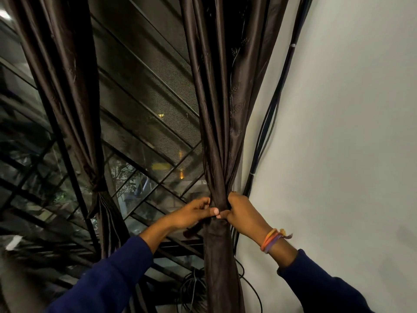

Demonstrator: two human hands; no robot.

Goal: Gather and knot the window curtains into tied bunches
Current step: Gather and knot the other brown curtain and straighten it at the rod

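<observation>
Hands meet on the dark brown satin right curtain (pixel 220 132), gathered into one narrow bunch beside the white wall (pixel 338 132). Left hand (pixel 191 214): fingers (pixel 213 211) curled, pinching the bunch from its left side. Right hand (pixel 242 213): fingers curled round the bunch from its right side, thumb tip touching the left thumb. Fabric hangs straight below the fingers. Well left of the fingers, a second dark brown curtain (pixel 67 98) is already cinched at a knot (pixel 98 185). Black cables (pixel 268 123) run along the wall just right of the fingers. Coloured thread bands (pixel 272 239) circle the right wrist.
</observation>
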